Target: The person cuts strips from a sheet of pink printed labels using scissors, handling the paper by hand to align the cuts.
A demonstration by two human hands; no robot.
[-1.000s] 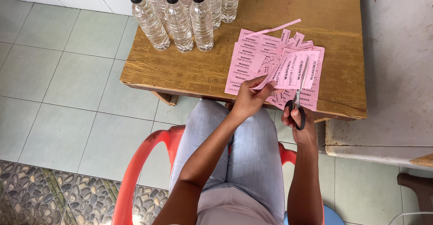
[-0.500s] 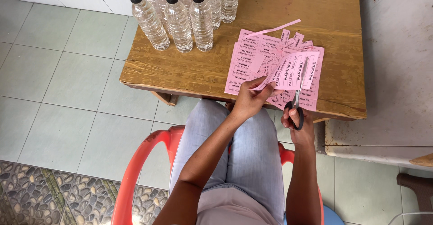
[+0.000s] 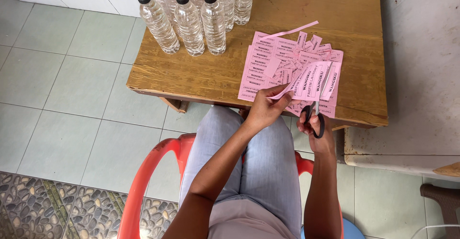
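My left hand (image 3: pixel 266 107) pinches the near edge of a pink printed label sheet (image 3: pixel 306 80), holding it up over the table's front edge. My right hand (image 3: pixel 317 128) grips black-handled scissors (image 3: pixel 316 108); their blades point away from me and run into that sheet, with a cut strip bending off at its right side. Under the held sheet lies a pile of pink label sheets and cut labels (image 3: pixel 268 64) on the wooden table (image 3: pixel 201 71). One thin pink strip (image 3: pixel 290 30) lies behind the pile.
Several clear plastic bottles with black caps (image 3: pixel 189 21) stand at the table's far left. I sit on a red plastic chair (image 3: pixel 143 181) on a tiled floor. A pale concrete ledge (image 3: pixel 421 76) adjoins the table at the right.
The scissors have advanced a little into the held sheet, and the cut strip at its right has bent further away. My left hand keeps its hold.
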